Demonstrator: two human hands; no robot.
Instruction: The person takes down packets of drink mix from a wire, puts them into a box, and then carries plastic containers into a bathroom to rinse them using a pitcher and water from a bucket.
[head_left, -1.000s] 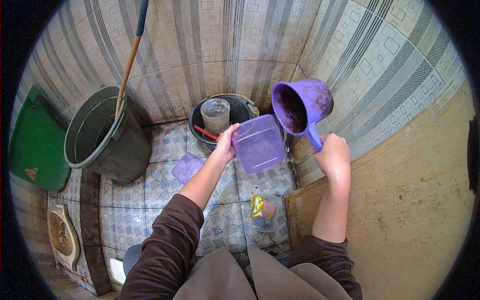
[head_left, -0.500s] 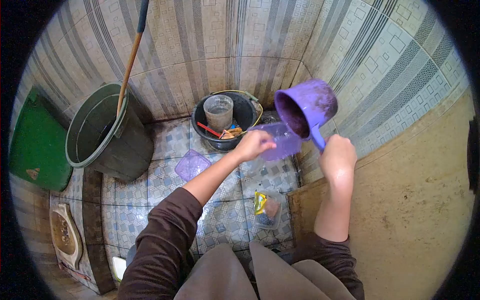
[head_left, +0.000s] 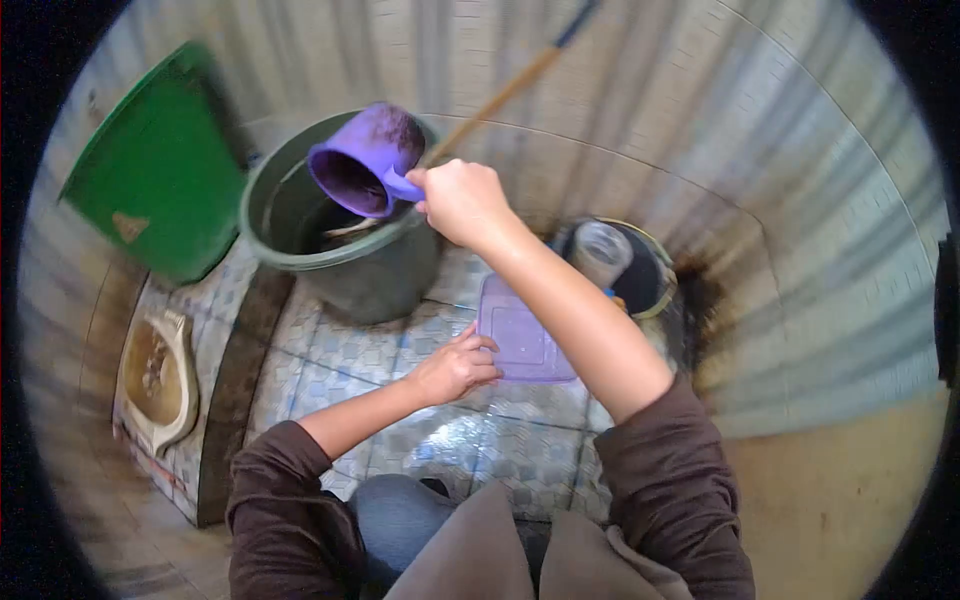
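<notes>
My right hand [head_left: 462, 203] grips the handle of a purple plastic water dipper [head_left: 385, 140], its stained outside turned up and its mouth facing left and down. The dipper is over the near right side of a large grey-green bin [head_left: 375, 275]. Lower down, my left hand [head_left: 455, 368] has its fingers closed on the left edge of a see-through purple square plastic lid [head_left: 520, 335]. My right forearm crosses in front of the lid's right side. Something pale shows inside the bin below the dipper.
A green lid [head_left: 165, 170] leans at the left wall. A wooden stick [head_left: 500, 100] rises from behind the dipper. A black bucket [head_left: 652, 285] holding a clear cup [head_left: 600, 250] stands right of my forearm. A squat toilet [head_left: 160, 380] sits on the raised tiled step.
My right hand has carried the dipper left, from the right wall to the bin. My left hand has moved lower, onto the purple lid. The view has turned left.
</notes>
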